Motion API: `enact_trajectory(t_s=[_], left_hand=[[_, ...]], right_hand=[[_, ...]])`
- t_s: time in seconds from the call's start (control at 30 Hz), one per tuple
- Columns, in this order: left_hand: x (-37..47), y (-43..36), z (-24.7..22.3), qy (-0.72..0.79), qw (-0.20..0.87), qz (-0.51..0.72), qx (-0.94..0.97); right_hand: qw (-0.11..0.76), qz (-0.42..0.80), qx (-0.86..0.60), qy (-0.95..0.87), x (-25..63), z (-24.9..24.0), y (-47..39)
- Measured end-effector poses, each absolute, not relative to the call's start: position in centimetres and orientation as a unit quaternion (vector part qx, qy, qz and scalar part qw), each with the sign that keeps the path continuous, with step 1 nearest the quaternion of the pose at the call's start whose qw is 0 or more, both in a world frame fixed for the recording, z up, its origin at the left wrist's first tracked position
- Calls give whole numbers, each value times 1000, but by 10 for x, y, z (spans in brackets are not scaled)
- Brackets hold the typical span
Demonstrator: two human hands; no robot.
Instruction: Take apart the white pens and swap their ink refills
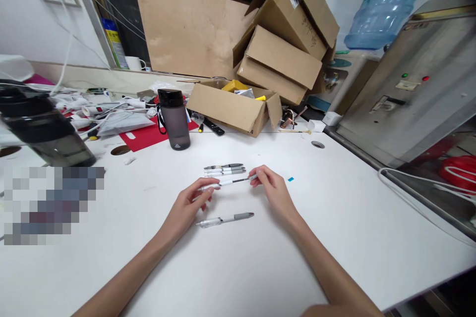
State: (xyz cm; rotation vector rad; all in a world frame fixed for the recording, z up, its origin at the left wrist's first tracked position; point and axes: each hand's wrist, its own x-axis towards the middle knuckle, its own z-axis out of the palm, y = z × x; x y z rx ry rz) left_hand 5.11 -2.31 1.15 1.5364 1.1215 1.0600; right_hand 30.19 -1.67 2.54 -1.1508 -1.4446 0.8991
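My left hand [193,199] is closed around the white, clear-ended barrel of a pen [226,183]. A thin dark refill [241,180] shows between that barrel and the grey grip section [253,177], which my right hand [268,184] pinches. Barrel and grip section are apart, in line with each other. Just beyond my hands, several pens [225,171] lie side by side on the white table [230,267]. Nearer to me, another white pen with a grey grip [226,219] lies flat, to the right of my left wrist.
A dark bottle [174,121] stands behind the pens, beside an open cardboard box [226,109]. Another bottle [48,129] is at the far left. A small blue piece [290,179] lies right of my right hand. Cables clutter the back left; a metal cabinet [409,74] is at right.
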Motion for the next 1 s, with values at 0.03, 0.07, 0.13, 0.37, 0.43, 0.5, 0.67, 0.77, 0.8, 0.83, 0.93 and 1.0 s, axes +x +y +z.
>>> enact_trajectory(t_s=[0.03,0.07,0.13,0.37,0.43,0.5,0.67,0.77,0.8,0.83,0.93,1.0], left_hand=[[51,-23,12,453,464,431,628],[52,-23,12,450,465,431,629],[52,-24,12,447,466,432,630],[50,-25,16,471,450,456,606],[48,-25,17,479,446,468,594],[46,-24,18,481,447,477,584],[45,-22,17,480,449,464,594],[45,-21,15,474,449,447,612],[45,-21,14,472,450,444,615],[45,-21,13,470,451,441,618],[45,-21,12,464,453,437,622],[45,-21,12,463,452,438,624]], right_hand=[[503,381,-478,-611,299,25,-19],[490,389,-476,-618,296,26,-21],[474,405,-469,-625,290,26,-24],[523,395,-463,-596,301,25,-15],[570,352,-485,-562,309,25,-10],[605,320,-498,-533,315,26,-7],[608,298,-494,-545,315,29,-10],[591,303,-489,-566,311,31,-14],[589,304,-488,-569,310,31,-15],[588,305,-486,-570,310,31,-15],[590,310,-483,-568,310,31,-15],[593,315,-481,-564,311,30,-14]])
